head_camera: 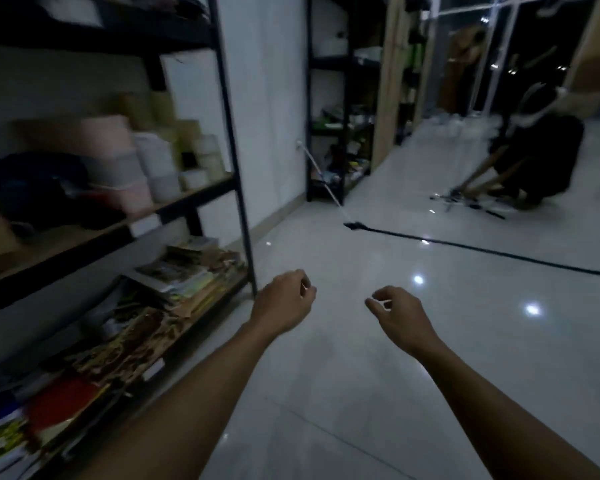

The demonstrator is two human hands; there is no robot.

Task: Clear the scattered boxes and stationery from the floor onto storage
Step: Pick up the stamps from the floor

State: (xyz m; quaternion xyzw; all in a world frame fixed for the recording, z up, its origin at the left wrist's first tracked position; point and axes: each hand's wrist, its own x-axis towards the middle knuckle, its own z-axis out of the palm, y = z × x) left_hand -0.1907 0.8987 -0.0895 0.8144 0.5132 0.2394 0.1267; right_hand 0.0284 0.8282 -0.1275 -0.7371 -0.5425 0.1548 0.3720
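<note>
You are looking down a dim room with two bare forearms stretched out in front of you over a glossy pale tiled floor (343,375). Your left hand (284,299) hangs with its fingers loosely curled and holds nothing; your right hand (400,315) is the same, relaxed, fingers bent a little, with nothing in it. Both hover above bare tile, apart from each other. Two dark metal shelving units stand along the wall: the near rack (236,168) on your left and a second rack (326,133) farther back beyond a white wall panel. The near rack shows three shelves. The top one is too dark to read. The middle shelf carries a blurred cluster of pale tubs and rolls (160,161), brown boxes behind them, and a dark bundle of cloth (39,188) at the left. The bottom shelf holds uneven stacks of papers and booklets (184,275), brownish sheets, and a red folder (63,400) near you. The far rack is full of small items too blurred to name. The scattered stationery (471,202) lies on the floor far to the right: a loose spread of thin dark and light sticks, their number unclear. A second person (537,161) crouches over it with both arms reaching down. A black strip (482,251) crosses the floor, and a white pole (323,178) leans toward the far rack.
</note>
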